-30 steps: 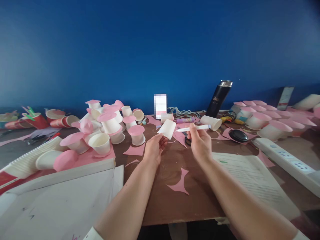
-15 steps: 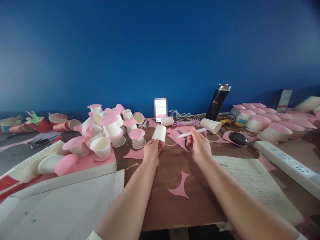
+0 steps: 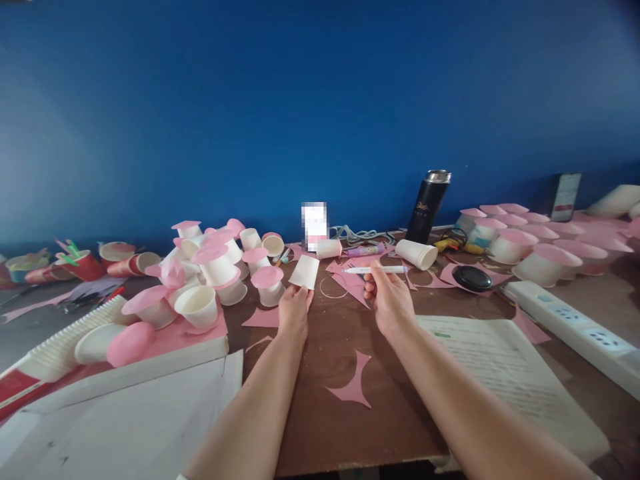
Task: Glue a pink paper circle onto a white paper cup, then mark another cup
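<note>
My left hand (image 3: 293,312) is closed on the lower edge of a white paper cup (image 3: 305,271), which tilts above the middle of the table. In my right hand (image 3: 391,301) a white marker pen (image 3: 355,270) lies almost level, its tip pointing left toward the cup but apart from it. Some fingers of both hands are hidden. Between the hands, a thin paper ring (image 3: 333,288) rests on the tabletop. Another white paper cup (image 3: 416,254) lies on its side beyond my right hand.
To the left, paper cups with pink paper tops (image 3: 215,263) crowd beside a white box (image 3: 150,393). A black thermos (image 3: 429,208) stands by the blue wall. A power strip (image 3: 575,327) and a printed sheet (image 3: 500,373) lie right. Pink scraps (image 3: 354,383) are scattered about.
My left hand has shifted slightly left and the cup has turned to lean right at its top. The pen in my right hand has swung nearer to level.
</note>
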A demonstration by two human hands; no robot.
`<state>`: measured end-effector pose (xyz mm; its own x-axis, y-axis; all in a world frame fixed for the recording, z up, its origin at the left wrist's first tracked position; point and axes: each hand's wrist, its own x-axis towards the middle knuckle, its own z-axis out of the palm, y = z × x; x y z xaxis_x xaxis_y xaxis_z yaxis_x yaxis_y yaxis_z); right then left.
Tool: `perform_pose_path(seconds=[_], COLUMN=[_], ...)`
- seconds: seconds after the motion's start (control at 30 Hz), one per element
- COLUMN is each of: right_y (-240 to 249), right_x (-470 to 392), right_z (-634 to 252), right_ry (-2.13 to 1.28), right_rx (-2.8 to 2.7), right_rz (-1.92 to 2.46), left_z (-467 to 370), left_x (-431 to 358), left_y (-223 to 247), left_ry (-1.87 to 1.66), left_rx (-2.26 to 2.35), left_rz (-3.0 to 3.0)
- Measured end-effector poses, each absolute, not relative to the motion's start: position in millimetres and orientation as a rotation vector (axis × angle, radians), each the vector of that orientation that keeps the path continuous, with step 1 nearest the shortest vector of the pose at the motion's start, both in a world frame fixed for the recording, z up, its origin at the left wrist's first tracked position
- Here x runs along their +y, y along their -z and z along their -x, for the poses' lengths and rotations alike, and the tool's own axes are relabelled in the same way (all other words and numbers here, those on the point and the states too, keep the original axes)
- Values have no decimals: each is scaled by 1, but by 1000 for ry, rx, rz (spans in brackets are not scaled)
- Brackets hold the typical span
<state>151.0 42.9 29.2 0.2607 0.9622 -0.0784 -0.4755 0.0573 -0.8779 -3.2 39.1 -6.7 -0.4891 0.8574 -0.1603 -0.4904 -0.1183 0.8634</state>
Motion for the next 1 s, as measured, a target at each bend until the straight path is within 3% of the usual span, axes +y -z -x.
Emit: perform_pose_path(seconds=[0.7, 1.0], right_y=[-33, -28], right_x=[40, 46], right_z=[-153, -158], right_ry=[-1191, -1125], right_rx=[-672, -703], right_rz=[945, 936], left_z=[-11, -18], left_x=[32, 21], left_y=[0, -8], left_ry=[-1656, -1538], left_rx=[1104, 871], left_rz=[-648, -331])
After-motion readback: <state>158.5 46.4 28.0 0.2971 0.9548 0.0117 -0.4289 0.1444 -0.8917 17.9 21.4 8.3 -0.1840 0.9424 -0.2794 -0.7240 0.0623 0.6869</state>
